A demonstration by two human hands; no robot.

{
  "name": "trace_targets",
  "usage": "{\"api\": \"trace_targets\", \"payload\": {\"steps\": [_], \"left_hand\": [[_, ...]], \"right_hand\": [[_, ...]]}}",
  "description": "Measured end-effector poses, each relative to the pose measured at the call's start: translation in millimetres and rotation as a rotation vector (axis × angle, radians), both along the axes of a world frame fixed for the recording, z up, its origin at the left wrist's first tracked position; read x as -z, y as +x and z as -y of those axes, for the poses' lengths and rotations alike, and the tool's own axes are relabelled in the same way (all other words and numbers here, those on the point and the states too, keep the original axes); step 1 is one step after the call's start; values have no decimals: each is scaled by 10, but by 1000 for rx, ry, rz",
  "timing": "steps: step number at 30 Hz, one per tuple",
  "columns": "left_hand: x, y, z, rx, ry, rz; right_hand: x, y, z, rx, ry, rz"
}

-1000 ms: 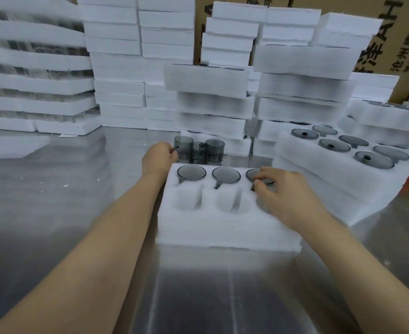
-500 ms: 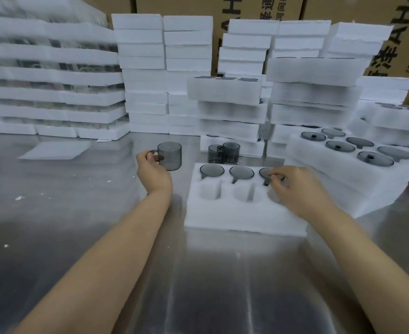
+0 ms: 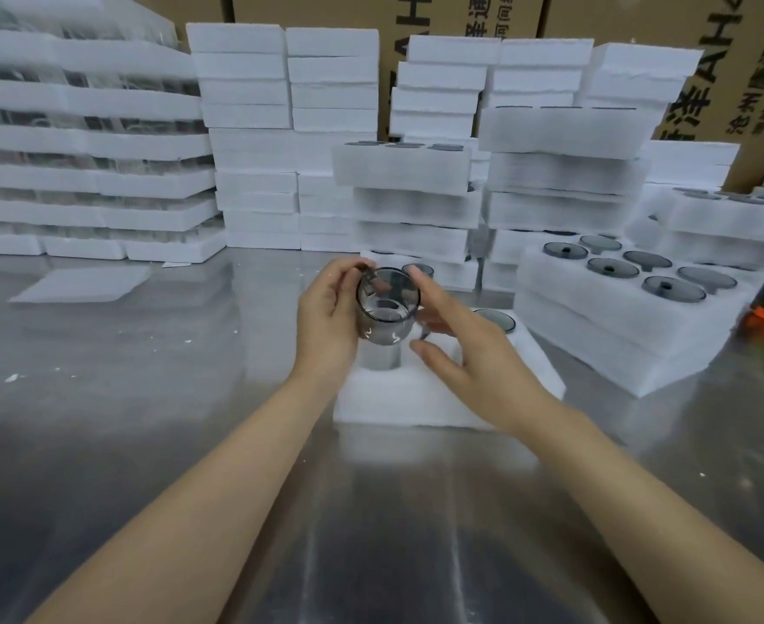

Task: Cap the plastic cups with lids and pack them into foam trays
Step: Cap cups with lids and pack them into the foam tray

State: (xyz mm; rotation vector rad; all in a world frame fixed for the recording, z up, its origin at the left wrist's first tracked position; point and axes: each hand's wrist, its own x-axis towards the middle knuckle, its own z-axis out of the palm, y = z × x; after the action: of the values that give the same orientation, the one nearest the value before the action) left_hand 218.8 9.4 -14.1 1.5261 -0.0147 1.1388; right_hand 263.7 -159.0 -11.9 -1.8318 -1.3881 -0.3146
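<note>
- Smoky grey cup (image 3: 386, 308) front and centre in the head view, lifted clear of the steel table (image 3: 168, 398) and tipped so its open mouth faces the camera, probably so the rim is easy to see for capping.
- Left hand (image 3: 330, 308) has its fingers curled round the cup's side with the thumb up at the rim, carrying the full weight.
- Right hand (image 3: 465, 349) comes in with fingers straight, the index laid along the far rim; it reads as steadying rather than gripping. Whether a lid sits under it, I cannot tell.
- Foam tray (image 3: 416, 398) lies directly beneath both hands, with an empty front pocket just below the cup, so the drop-in looks short.
- One capped cup (image 3: 495, 319) shows in the tray's back row.
- Packed tray (image 3: 618, 335) sits to the right, and foam stacks (image 3: 245, 128) wall the back.
</note>
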Motion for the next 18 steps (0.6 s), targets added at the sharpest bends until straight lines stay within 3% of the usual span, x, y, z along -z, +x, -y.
{"api": "trace_targets", "payload": {"steps": [6,14,18], "left_hand": [[26,-22,-4,90,97,-51],[-6,-80,42,-58,227,-64],[1,-117,43,18,328,-93]], "right_hand": [[13,46,-16,-21,37,33],[2,32,-27,-45,108,-131],[-16,-10,-30,-24,195,-233]]}}
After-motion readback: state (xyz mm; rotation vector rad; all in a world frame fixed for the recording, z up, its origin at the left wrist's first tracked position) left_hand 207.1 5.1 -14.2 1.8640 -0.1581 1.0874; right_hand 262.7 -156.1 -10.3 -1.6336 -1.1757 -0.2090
